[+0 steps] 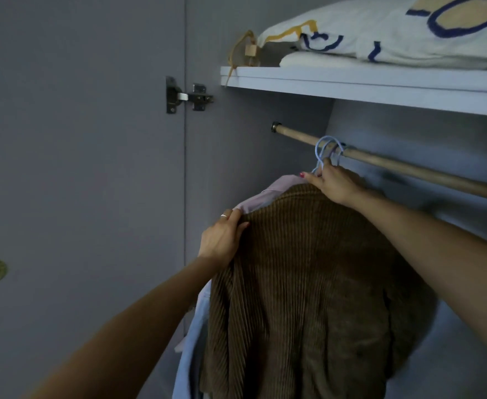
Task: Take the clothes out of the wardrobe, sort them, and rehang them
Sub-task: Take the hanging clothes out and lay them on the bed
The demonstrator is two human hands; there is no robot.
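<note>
A brown ribbed garment hangs in front of me inside the wardrobe, with a pale lilac garment behind it on its left side. Light blue hanger hooks loop over the wooden rail. My right hand grips the hangers just below their hooks, under the rail. My left hand pinches the left shoulder of the brown garment where the lilac cloth shows. The hanger bodies are hidden under the cloth.
A pale shelf runs above the rail and carries folded white bedding with blue and yellow print. The open wardrobe door stands at the left, held by a metal hinge. The rail to the right of the hooks is bare.
</note>
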